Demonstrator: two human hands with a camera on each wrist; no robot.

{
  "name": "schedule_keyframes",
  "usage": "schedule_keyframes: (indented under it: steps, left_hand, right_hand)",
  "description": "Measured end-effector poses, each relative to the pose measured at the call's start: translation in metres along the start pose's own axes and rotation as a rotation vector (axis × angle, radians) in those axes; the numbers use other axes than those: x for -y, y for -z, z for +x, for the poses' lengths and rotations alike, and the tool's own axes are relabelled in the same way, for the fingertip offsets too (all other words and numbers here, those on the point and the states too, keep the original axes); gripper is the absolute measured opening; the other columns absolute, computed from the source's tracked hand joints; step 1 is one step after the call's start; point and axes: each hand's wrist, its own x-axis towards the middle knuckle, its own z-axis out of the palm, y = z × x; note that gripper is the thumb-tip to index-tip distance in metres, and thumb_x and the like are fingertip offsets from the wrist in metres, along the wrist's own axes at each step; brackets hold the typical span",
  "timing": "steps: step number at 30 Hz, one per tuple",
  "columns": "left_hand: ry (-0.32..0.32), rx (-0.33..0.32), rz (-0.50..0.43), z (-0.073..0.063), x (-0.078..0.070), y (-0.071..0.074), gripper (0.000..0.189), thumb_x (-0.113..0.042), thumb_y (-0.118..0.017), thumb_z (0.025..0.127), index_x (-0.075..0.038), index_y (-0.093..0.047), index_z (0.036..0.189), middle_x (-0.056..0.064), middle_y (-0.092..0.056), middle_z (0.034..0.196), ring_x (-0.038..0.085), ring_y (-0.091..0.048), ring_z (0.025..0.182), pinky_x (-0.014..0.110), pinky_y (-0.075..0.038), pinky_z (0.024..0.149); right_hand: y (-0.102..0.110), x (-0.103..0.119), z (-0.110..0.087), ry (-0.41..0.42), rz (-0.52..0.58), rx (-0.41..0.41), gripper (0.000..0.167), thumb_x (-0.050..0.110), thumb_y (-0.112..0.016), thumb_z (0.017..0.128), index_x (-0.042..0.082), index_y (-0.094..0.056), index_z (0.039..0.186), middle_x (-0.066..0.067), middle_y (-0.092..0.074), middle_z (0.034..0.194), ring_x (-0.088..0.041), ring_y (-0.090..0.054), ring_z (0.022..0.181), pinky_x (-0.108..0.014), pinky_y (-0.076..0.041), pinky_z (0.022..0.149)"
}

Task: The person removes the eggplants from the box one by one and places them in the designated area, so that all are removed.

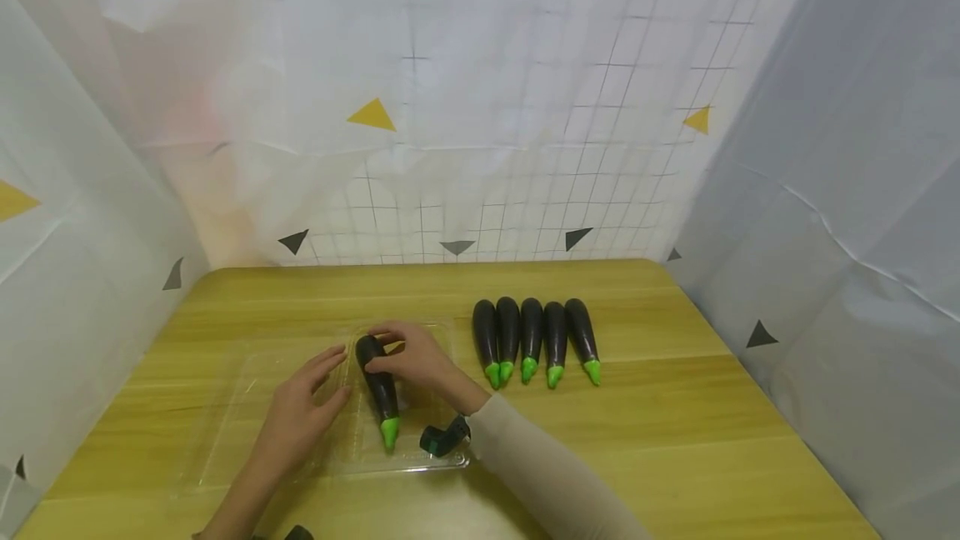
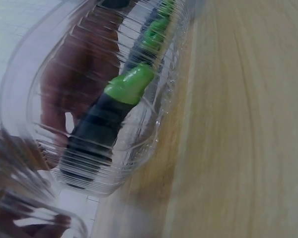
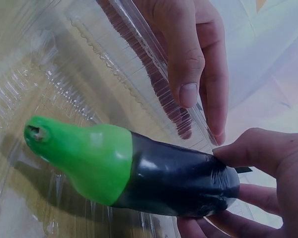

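White gridded sheets wall in our wooden table (image 1: pixel 660 440). We pinch the dark end of an eggplant (image 1: pixel 378 390) with our right hand (image 1: pixel 415 359), its green tip pointing away from those fingers, inside a clear plastic tray (image 1: pixel 352 461). Our left hand (image 1: pixel 303 407) rests flat-fingered on the tray's lid just beside it. Five more eggplants (image 1: pixel 534 340) lie beyond our right fingers.

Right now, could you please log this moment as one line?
right hand: holds eggplant over clear tray | left hand: touches tray wall | five eggplants: rowed beside
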Motion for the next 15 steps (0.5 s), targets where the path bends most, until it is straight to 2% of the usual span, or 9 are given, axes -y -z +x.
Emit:
schedule_keyframes:
  steps: [6, 10, 15]
  left_hand:
    - [0.008, 0.002, -0.004, 0.0007, -0.0015, -0.0004, 0.049, 0.001, -0.074, 0.094, 0.007, -0.06, 0.14, 0.02, -0.055, 0.149, 0.043, -0.051, 0.136, 0.052, -0.052, 0.101]
    - [0.018, 0.009, -0.008, 0.0009, -0.0021, -0.0004, 0.049, 0.0, -0.074, 0.094, 0.007, -0.06, 0.14, 0.02, -0.054, 0.15, 0.043, -0.05, 0.136, 0.052, -0.051, 0.103]
    - [0.024, 0.016, -0.009, -0.0003, -0.004, 0.0008, 0.05, 0.0, -0.075, 0.094, 0.007, -0.059, 0.14, 0.02, -0.053, 0.15, 0.043, -0.05, 0.136, 0.053, -0.051, 0.103]
  right_hand:
    - [0.0014, -0.0012, 0.0006, 0.002, 0.033, 0.009, 0.053, 0.02, -0.083, 0.088, 0.011, -0.067, 0.138, -0.009, -0.069, 0.127, -0.015, -0.07, 0.093, -0.03, -0.063, 0.07]
    - [0.0019, 0.0006, -0.0002, -0.013, 0.043, -0.002, 0.052, 0.02, -0.083, 0.088, 0.011, -0.068, 0.137, -0.009, -0.069, 0.126, -0.017, -0.07, 0.098, -0.031, -0.063, 0.073]
    - [0.003, 0.0087, -0.0029, -0.008, -0.032, -0.023, 0.05, 0.024, -0.084, 0.086, 0.012, -0.071, 0.133, -0.007, -0.071, 0.123, -0.02, -0.068, 0.108, -0.029, -0.061, 0.077]
